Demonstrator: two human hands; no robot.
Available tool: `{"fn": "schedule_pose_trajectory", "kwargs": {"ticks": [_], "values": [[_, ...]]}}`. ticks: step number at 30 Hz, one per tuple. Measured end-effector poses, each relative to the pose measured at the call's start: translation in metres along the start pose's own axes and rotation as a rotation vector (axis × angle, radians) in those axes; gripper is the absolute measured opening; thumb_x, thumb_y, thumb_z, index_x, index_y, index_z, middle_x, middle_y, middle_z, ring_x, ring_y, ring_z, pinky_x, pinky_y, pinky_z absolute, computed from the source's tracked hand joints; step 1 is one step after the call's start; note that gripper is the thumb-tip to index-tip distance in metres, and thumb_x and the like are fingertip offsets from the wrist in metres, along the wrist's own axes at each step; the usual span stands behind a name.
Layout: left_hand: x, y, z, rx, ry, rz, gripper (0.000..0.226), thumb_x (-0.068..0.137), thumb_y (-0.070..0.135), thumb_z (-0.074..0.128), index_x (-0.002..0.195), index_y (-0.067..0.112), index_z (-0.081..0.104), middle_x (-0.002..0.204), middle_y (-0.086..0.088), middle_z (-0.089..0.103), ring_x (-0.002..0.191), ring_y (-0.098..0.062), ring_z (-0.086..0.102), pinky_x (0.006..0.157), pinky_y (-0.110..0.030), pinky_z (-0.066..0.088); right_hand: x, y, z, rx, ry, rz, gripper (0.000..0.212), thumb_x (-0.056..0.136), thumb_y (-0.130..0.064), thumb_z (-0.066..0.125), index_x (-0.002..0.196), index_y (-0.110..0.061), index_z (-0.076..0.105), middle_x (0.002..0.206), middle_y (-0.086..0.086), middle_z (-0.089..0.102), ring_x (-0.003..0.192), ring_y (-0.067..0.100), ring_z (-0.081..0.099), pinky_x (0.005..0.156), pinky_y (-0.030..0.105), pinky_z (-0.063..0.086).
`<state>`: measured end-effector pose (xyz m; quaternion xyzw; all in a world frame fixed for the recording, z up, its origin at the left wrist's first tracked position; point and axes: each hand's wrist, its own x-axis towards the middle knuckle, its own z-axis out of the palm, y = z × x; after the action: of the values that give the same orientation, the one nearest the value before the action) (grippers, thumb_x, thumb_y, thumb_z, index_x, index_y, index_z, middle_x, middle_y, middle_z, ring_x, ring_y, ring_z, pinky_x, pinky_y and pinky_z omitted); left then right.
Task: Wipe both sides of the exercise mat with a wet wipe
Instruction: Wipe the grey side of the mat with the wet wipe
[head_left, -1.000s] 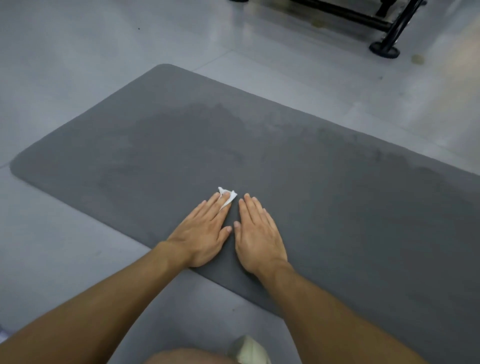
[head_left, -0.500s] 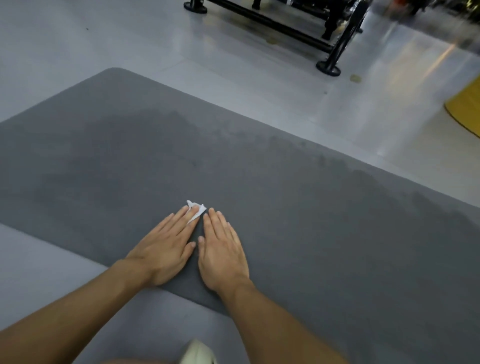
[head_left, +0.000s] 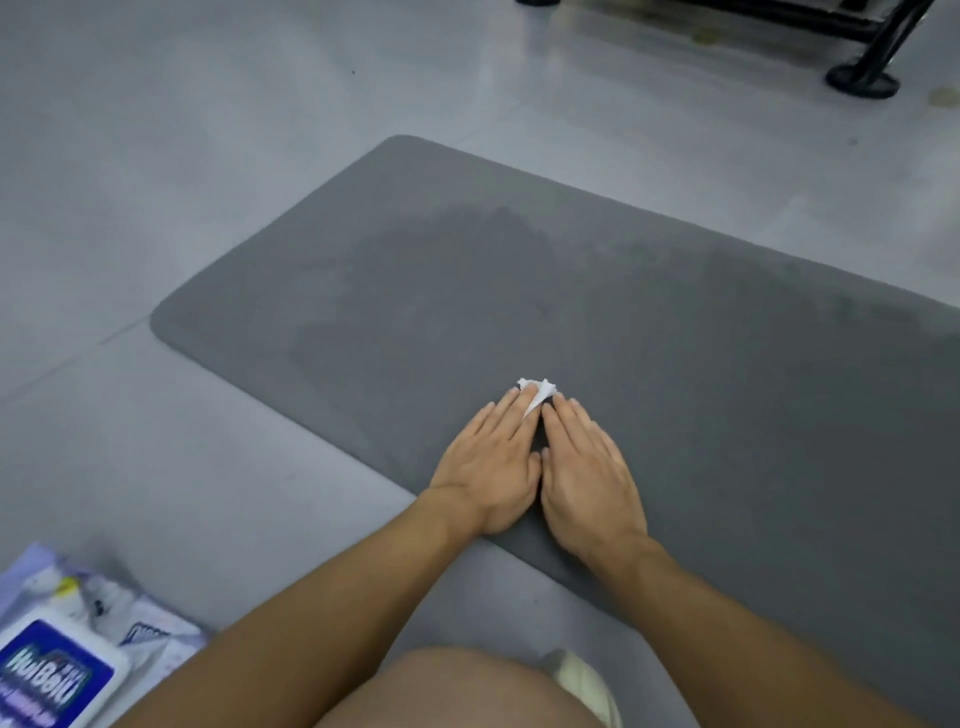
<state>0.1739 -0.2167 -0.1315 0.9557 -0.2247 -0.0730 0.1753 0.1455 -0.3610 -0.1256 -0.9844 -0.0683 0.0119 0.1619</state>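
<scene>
The left grip (head_left: 491, 467), a bare hand, lay flat with straight fingers, its fingertips pressing a crumpled white wet wipe (head_left: 537, 392) down. The right grip (head_left: 587, 478) lay flat just beside it, thumbs touching, fingers straight, holding nothing. Both rested near the closer edge of the grey exercise mat (head_left: 675, 338), which showed darker patches beyond the hands. A pack of wipes (head_left: 57, 660) lay on the floor (head_left: 208, 493), well apart.

Laid flat, palms down: left hand (head_left: 488, 467) and right hand (head_left: 589, 470), thumbs side by side, straight fingers converging toward 12 o'clock, bare forearms entering from 7 and 5 o'clock.
</scene>
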Motion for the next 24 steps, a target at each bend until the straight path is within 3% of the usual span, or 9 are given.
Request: {"fn": "schedule_pose_trajectory", "kwargs": {"ticks": [7, 10, 14, 17, 24], "values": [[-0.012, -0.017, -0.014, 0.07, -0.045, -0.045, 0.08, 0.089, 0.048, -0.003, 0.164, 0.019, -0.001, 0.171, 0.008, -0.008, 0.156, -0.008, -0.008, 0.127, -0.032, -0.004, 0.015, -0.006, 0.015, -0.008, 0.01, -0.018, 0.059, 0.103, -0.028, 0.023, 0.159, -0.008, 0.028, 0.168, 0.005, 0.021, 0.155, 0.018, 0.015, 0.125, 0.033, 0.014], [-0.012, -0.018, -0.011, 0.044, -0.02, -0.054, 0.078, 0.091, 0.048, -0.001, 0.164, 0.022, -0.002, 0.171, 0.009, -0.006, 0.156, -0.007, -0.006, 0.127, -0.031, -0.003, 0.015, -0.006, 0.02, -0.033, 0.016, -0.08, 0.066, 0.098, -0.034, 0.014, 0.159, -0.01, 0.029, 0.167, 0.003, 0.023, 0.155, 0.017, 0.017, 0.125, 0.037, 0.021], [-0.008, -0.023, -0.015, 0.024, -0.007, -0.07, 0.069, 0.1, 0.042, 0.013, 0.164, 0.024, -0.003, 0.171, 0.01, -0.005, 0.156, -0.007, -0.005, 0.127, -0.031, -0.002, 0.012, -0.005, 0.02, -0.066, 0.061, -0.072, 0.063, 0.101, -0.034, 0.018, 0.154, -0.008, 0.04, 0.163, 0.006, 0.032, 0.152, 0.019, 0.027, 0.124, 0.036, 0.024], [-0.005, -0.05, -0.03, -0.008, -0.001, -0.176, 0.064, 0.108, 0.033, 0.027, 0.164, 0.021, 0.0, 0.171, 0.008, -0.002, 0.157, -0.01, -0.003, 0.127, -0.033, 0.0, 0.011, -0.007, 0.021, -0.09, 0.066, -0.065, 0.06, 0.102, -0.033, 0.021, 0.154, -0.01, 0.039, 0.164, 0.004, 0.032, 0.152, 0.019, 0.027, 0.123, 0.035, 0.024], [-0.024, -0.146, -0.059, 0.045, 0.081, -0.426, 0.058, 0.109, 0.029, 0.027, 0.163, 0.019, 0.01, 0.171, 0.002, 0.009, 0.157, -0.019, 0.006, 0.127, -0.04, 0.006, 0.012, -0.008, 0.02, -0.098, 0.059, -0.061, 0.059, 0.104, -0.032, 0.021, 0.157, -0.009, 0.033, 0.165, 0.004, 0.027, 0.153, 0.019, 0.024, 0.123, 0.032, 0.014]]}}
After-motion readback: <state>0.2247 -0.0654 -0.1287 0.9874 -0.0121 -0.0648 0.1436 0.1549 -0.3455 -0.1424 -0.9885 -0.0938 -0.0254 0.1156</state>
